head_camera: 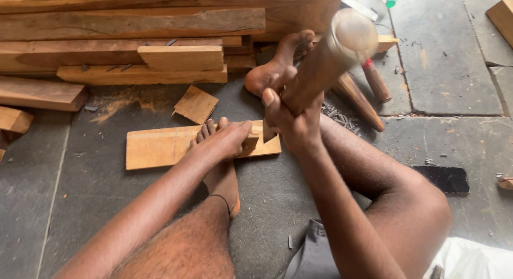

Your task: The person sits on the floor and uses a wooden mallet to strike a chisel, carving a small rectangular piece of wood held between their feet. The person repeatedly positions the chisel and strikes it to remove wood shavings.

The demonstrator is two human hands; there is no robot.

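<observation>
I sit on a stone floor with a flat wooden board (157, 147) lying before me. My left hand (224, 142) presses down on the board's right part and pinches a small wooden piece (250, 142) on it. A bare foot (224, 175) lies under that hand against the board's near edge. My right hand (293, 116) is shut on the handle of a wooden mallet (331, 54), raised and tilted up to the right above the board's right end. A small wedge-shaped tip (268, 132) shows just below that hand.
Stacked wooden planks (123, 38) fill the back left. A square offcut (195, 104) lies behind the board. My other foot (275, 63) rests near the planks. Turned wooden tool handles (359, 100) and metal shavings lie to the right. A black block (443, 178) sits at right.
</observation>
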